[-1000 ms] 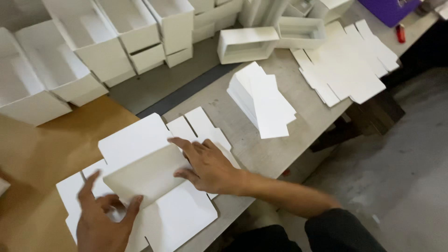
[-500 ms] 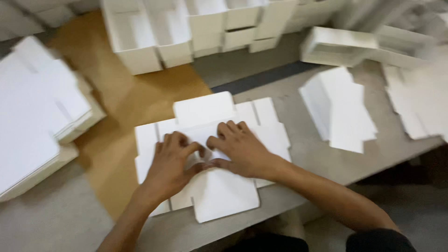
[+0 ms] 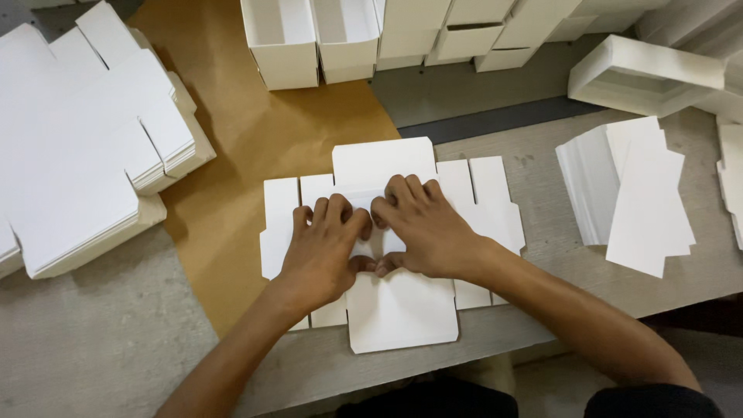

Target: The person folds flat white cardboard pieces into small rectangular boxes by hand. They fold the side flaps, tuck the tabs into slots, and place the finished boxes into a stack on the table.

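A flat white die-cut box blank [image 3: 398,310] lies in front of me, partly on brown paper [image 3: 255,147] and partly on the grey table [image 3: 101,340]. My left hand [image 3: 325,248] and my right hand [image 3: 422,228] rest side by side on its middle panel. The fingers of both are curled and press down on a fold there. The thumbs meet near the panel's centre. The blank's side flaps [image 3: 495,197] spread out flat to both sides.
A thick stack of flat white blanks [image 3: 85,147] sits at the left. Folded open white boxes [image 3: 309,39] stand in rows along the back. A smaller pile of white card strips [image 3: 627,193] lies at the right, with a white box frame [image 3: 642,73] behind it.
My view has swung left and down over the blank. Both hands have come together from apart onto its middle panel and now press there.
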